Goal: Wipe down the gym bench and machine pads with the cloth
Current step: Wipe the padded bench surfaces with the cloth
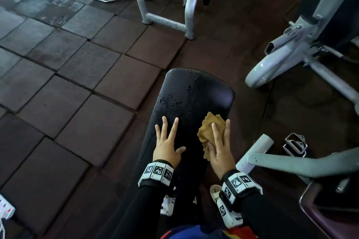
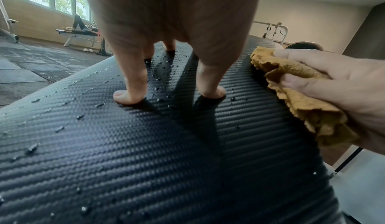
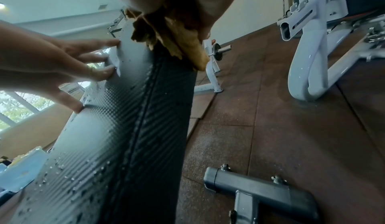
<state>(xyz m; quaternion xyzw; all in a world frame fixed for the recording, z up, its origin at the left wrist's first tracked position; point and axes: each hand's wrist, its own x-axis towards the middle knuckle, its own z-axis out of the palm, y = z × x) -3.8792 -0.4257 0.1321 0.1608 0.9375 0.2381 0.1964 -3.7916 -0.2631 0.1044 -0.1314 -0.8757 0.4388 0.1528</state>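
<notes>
The black textured bench pad (image 1: 194,91) runs away from me, speckled with water droplets (image 2: 60,128). My left hand (image 1: 168,141) lies flat on its near left part, fingers spread and straight, holding nothing. At the pad's right edge my right hand (image 1: 220,145) presses a crumpled tan cloth (image 1: 206,128) down, fingers laid over it and thumb tucked against it. In the left wrist view the cloth (image 2: 291,86) bunches under the right hand (image 2: 343,82). From the right wrist, the cloth (image 3: 175,35) hangs over the pad's side seam (image 3: 143,112).
A grey barbell rack (image 1: 165,19) stands on the floor ahead, and a grey machine frame (image 1: 287,58) to the right. The bench's own foot bar (image 1: 291,161) lies at right beside a maroon seat (image 1: 330,219). Rubber floor tiles (image 1: 68,83) spread left. Another person lies on a far bench (image 2: 81,26).
</notes>
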